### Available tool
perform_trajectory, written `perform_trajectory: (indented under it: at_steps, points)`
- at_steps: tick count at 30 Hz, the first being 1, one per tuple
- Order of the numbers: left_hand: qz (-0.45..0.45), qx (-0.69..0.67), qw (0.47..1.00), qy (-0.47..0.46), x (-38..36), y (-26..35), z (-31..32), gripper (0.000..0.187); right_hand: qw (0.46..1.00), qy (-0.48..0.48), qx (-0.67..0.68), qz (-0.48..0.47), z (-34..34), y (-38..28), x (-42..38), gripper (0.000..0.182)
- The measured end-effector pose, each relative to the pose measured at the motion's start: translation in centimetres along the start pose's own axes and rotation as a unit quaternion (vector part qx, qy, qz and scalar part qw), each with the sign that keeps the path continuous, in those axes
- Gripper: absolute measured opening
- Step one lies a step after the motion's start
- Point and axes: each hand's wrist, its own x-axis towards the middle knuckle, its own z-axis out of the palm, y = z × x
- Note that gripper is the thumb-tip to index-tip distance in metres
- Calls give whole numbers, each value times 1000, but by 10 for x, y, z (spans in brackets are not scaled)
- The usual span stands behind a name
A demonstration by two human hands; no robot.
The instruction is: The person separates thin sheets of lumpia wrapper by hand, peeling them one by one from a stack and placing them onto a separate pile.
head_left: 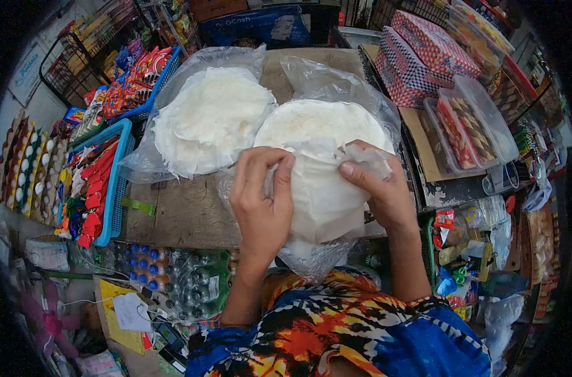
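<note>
Two stacks of thin, round white spring roll wrappers lie on clear plastic on the wooden table. The left stack (214, 116) has ragged, uneven edges. In front of me is the right stack (330, 122), smoother and rounder. A thin spring roll wrapper (323, 201) hangs between my hands over the near part of this stack. My left hand (259, 204) pinches its left upper edge between thumb and fingers. With thumb and fingers closed, my right hand (383, 188) grips its right side, where the sheet is crumpled and torn.
Blue baskets (119, 188) of packaged snacks stand at the left, beside egg trays (35, 169). Checkered boxes (424, 60) and a clear plastic container (471, 125) sit at the right. Bottles (167, 276) are below the table's near edge, and a green strip (138, 206) lies on the wood.
</note>
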Motion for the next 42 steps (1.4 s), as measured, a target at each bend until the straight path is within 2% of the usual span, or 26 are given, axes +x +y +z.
perform_trajectory:
  at_steps: [1, 2, 6, 11, 12, 14, 16, 18, 19, 21, 22, 23, 24, 26, 28, 30, 32, 34, 35, 37, 38, 39, 40, 41, 42]
  points:
    - [0, 1, 1000, 1, -2, 0, 1, 11, 997, 54, 57, 21, 8, -1, 1, 22]
    - [-45, -43, 998, -16, -7, 1, 4, 10, 987, 109, 114, 42, 12, -1, 2, 23]
    - [-159, -128, 977, -62, -10, 11, 8, 15, 987, 37, 154, -6, 11, 12, 11, 22]
    - [-166, -142, 973, -74, -9, 14, 11, 18, 970, 3, 237, 56, 22, -1, 13, 18]
    - [-160, -148, 973, -80, -7, 15, 10, 20, 970, 2, 236, 55, 23, -2, 13, 18]
    - [-139, -150, 976, -73, -6, 12, 12, 18, 992, -5, 127, 7, 25, -2, 11, 18]
    - [-118, -153, 979, -65, -6, 7, 13, 17, 996, -7, 87, -4, 19, 0, 10, 19]
    - [-182, -157, 963, -120, -5, 2, 10, 17, 999, -8, 48, -14, 16, 7, 12, 21]
    - [-182, -158, 963, -120, -5, 2, 10, 17, 997, 24, 66, -18, 16, 11, 12, 21]
    - [-184, -174, 967, -4, -4, 2, 11, 17, 995, 58, 83, -22, 15, 12, 15, 21]
    - [-184, -175, 967, -4, -3, -1, 9, 17, 972, 118, 203, -16, 14, 8, 18, 23]
    - [-192, -171, 966, 37, -3, -7, 5, 20, 931, 177, 319, -11, 14, 7, 21, 24]
    - [-198, -166, 963, 77, -3, -11, 4, 22, 931, 177, 318, -11, 8, 10, 22, 24]
    - [-195, -165, 962, 96, -5, -14, 6, 21, 908, 148, 392, -4, -7, 22, 25, 34]
    - [-194, -194, 957, 90, -8, -16, 9, 22, 916, 155, 371, -15, -1, 12, 22, 36]
    - [-198, -200, 957, 67, -6, -13, 10, 22, 954, 136, 266, -33, 1, 6, 20, 39]
    - [-200, -205, 957, 43, -5, -12, 11, 22, 959, 127, 251, -20, 6, 0, 19, 40]
    - [-284, -336, 898, -24, -3, -14, 13, 21, 965, 118, 236, -9, 10, -2, 19, 40]
    - [-283, -336, 898, -23, -1, -13, 13, 21, 968, 128, 215, -3, 12, -2, 18, 40]
    - [-377, -398, 834, -57, 1, -8, 12, 24, 971, 139, 194, 2, 17, -1, 17, 41]
    - [-377, -398, 835, -57, -2, -11, 13, 24, 974, 183, 129, -30, 21, 1, 16, 38]
    - [-337, -379, 855, -113, -3, -14, 15, 25, 970, 226, 62, -62, 22, 2, 15, 35]
    - [-296, -357, 870, -168, -3, -14, 15, 27, 970, 226, 62, -62, 20, 4, 14, 35]
    - [-256, -256, 911, -200, -3, -11, 12, 33, 968, 213, -8, -132, 17, 6, 14, 32]
    - [-255, -255, 911, -200, -4, -11, 11, 33, 956, 198, -78, -201, 13, 7, 14, 29]
